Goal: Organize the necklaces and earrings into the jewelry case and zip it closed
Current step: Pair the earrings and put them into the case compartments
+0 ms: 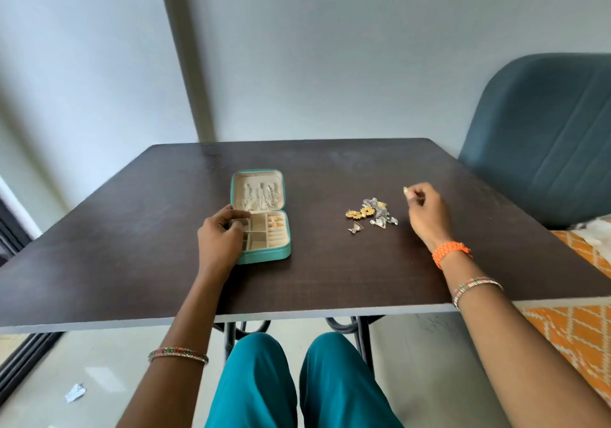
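A teal jewelry case [283, 252] lies open on the dark table [330, 282], left of centre. Silver necklaces [261, 194] hang in its raised lid, and gold earrings [275, 220] sit in a right-hand compartment of the tray. My left hand [221, 239] rests on the tray's left side with curled fingers over a compartment. A pile of gold and silver earrings [372, 216] lies to the right of the case. Just right of the pile, my right hand [428, 213] pinches a small gold earring [406, 190] between its fingertips, a little above the table.
A blue upholstered chair [545, 137] stands at the table's far right corner. An orange patterned cloth [582, 332] lies past the right edge. The wall is close behind the table. My knees in teal trousers [297, 384] are under the front edge.
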